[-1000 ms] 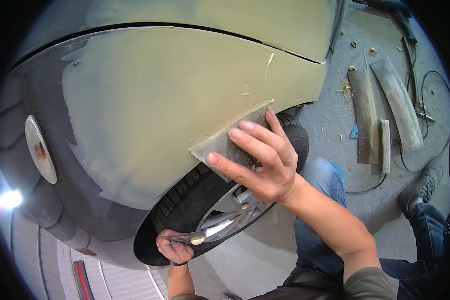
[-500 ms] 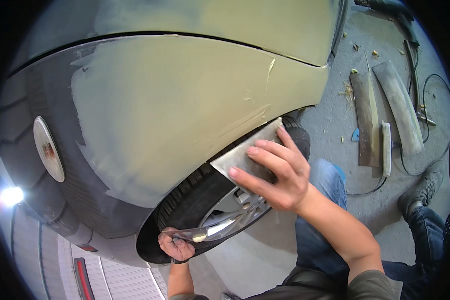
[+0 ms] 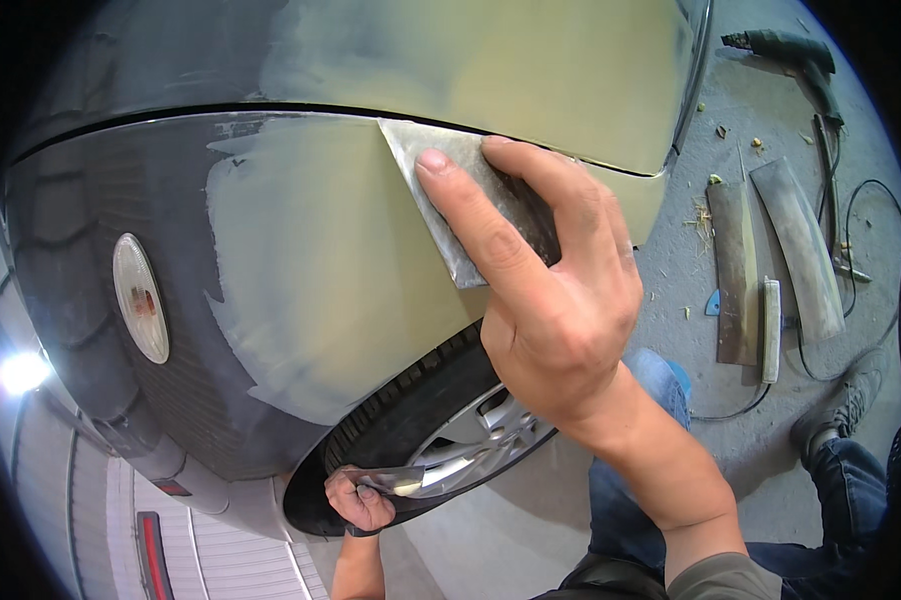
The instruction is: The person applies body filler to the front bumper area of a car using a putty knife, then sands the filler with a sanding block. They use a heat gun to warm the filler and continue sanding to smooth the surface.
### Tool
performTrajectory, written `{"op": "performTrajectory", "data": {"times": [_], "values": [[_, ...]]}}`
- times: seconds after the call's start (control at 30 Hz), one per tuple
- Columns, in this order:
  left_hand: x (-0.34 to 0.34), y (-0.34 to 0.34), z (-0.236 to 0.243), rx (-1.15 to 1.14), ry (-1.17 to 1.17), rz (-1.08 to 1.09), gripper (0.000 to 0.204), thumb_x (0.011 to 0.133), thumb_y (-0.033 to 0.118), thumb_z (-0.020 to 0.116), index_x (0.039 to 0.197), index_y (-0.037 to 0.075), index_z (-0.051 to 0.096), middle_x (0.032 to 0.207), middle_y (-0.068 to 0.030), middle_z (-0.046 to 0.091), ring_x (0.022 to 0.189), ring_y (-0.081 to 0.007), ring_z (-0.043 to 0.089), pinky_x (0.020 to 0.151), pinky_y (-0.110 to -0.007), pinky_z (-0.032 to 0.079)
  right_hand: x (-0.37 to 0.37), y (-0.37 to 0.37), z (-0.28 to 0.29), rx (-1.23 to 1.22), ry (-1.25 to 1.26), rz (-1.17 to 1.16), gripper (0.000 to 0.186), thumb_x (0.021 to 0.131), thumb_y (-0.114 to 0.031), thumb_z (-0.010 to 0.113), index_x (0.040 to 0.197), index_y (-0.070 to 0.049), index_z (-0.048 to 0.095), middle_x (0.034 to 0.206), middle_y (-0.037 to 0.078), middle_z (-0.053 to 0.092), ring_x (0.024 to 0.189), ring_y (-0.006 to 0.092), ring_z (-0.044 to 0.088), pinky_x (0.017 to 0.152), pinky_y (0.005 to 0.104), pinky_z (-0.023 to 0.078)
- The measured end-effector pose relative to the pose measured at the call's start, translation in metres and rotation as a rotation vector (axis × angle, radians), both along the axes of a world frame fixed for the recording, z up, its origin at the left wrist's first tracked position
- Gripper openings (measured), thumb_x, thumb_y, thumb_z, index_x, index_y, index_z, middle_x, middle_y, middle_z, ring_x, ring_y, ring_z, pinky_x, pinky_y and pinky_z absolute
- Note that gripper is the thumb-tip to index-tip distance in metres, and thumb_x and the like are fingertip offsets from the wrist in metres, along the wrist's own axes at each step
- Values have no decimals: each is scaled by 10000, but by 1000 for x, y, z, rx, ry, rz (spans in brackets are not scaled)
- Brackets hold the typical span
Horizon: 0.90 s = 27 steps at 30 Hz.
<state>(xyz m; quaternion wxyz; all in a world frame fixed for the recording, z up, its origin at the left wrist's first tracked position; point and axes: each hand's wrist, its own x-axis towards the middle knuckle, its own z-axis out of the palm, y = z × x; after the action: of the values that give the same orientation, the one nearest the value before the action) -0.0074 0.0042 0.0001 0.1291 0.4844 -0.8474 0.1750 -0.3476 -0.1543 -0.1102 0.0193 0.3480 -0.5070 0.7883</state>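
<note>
My right hand (image 3: pixel 566 270) grips a flat grey filler spreader (image 3: pixel 474 158), fingers spread over its face and thumb hidden. The spreader stands tilted against the dark car's fender (image 3: pixel 281 270), its upper corner close beneath the panel gap. Yellowish filler is smeared thin over that fender, with a ragged edge toward the oval side lamp (image 3: pixel 141 298). Low by the wheel (image 3: pixel 491 430), my left hand (image 3: pixel 359 500) is closed round a putty knife (image 3: pixel 386 480) that carries a dab of yellow filler.
On the floor at right lie two long curved spreader plates (image 3: pixel 736 270), (image 3: pixel 801 250), a white-edged bar (image 3: pixel 772 330) with a cable, and a heat gun (image 3: pixel 786 50). Filler crumbs (image 3: pixel 701 220) are scattered nearby. Another person's shoe (image 3: pixel 846 400) stands at the right.
My right hand has carried the spreader from the wheel arch edge up to the fender's upper part. The left hand stays low with the knife. The view has shifted slightly.
</note>
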Motion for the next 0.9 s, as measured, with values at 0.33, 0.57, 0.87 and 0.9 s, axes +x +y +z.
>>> {"op": "performTrajectory", "data": {"times": [0.33, 0.57, 0.87, 0.9], "values": [[5, 1, 3, 39, 10, -31, 486, 1074, 463, 517, 870, 23, 554, 742, -118, 603, 662, -271, 572, 647, -377, 446, 9, 5, -3, -5, 25, 60, 522, 721, -38, 676, 1197, -184, 833, 1160, 134, 692, 989, 307, 697, 922, 418, 582], [6, 1, 4, 36, 18, -22, 499, 1075, 487, 516, 903, 19, 548, 762, -119, 610, 684, -259, 573, 672, -382, 446, 28, 39, -19, -11, 113, 204, 436, 735, -230, 715, 1151, -270, 842, 1177, 96, 706, 1034, 269, 699, 962, 527, 583], [14, 1, 0, -7, -7, -52, 437, 1081, 417, 525, 973, -3, 577, 839, -128, 647, 728, -270, 603, 708, -388, 466, 55, 73, -54, -37, 222, 388, 378, 863, -233, 691, 1228, -256, 784, 1185, 68, 711, 1124, 232, 688, 1018, 579, 564], [17, 0, 1, 5, 3, -76, 464, 1072, 435, 545, 1026, -25, 592, 890, -142, 655, 747, -253, 596, 714, -376, 461, 51, 79, -57, -20, 241, 449, 381, 860, -231, 695, 1230, -254, 785, 1184, 70, 710, 1114, 234, 693, 1014, 579, 565]]}}
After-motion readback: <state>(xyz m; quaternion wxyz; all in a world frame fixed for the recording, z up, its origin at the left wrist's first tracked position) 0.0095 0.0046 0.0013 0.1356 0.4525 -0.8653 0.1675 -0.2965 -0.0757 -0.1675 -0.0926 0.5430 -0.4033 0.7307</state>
